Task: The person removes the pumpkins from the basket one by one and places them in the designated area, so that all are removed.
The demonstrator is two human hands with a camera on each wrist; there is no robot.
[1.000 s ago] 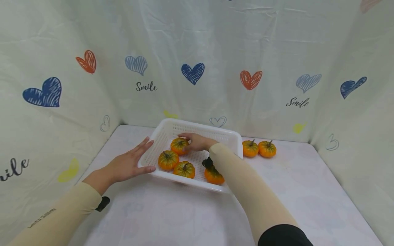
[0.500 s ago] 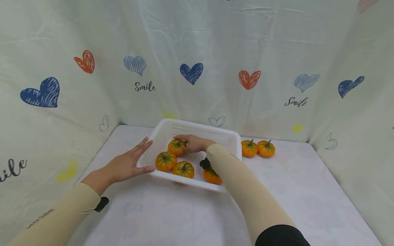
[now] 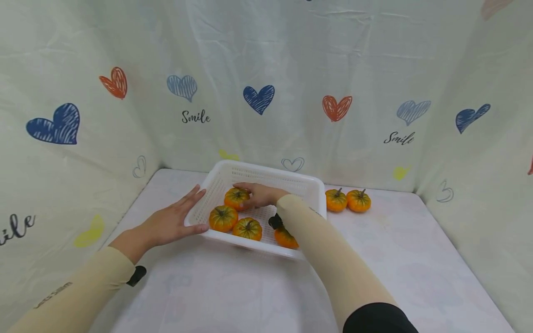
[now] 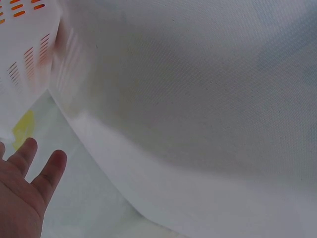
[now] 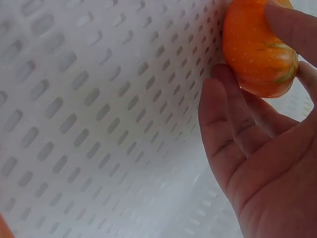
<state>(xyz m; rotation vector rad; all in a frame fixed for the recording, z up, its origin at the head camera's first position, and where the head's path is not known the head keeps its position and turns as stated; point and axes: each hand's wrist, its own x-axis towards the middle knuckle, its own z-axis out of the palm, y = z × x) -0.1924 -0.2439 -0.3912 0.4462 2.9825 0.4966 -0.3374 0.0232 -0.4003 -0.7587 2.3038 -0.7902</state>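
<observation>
Head cam: pumpkin (image 3: 234, 199) sits w/in R grip (image 3: 262, 194)

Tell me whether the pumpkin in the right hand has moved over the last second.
Yes, slightly: in the head view, the pumpkin in the right hand has shifted left against the unmoved white basket, towards its left end.

In a basket (image 3: 275, 177) on the surface (image 3: 208, 286), three pumpkins (image 3: 223, 218) were grouped at left, one front right; two outer pumpkins (image 3: 335, 200) were placed side by side, right of it.
</observation>
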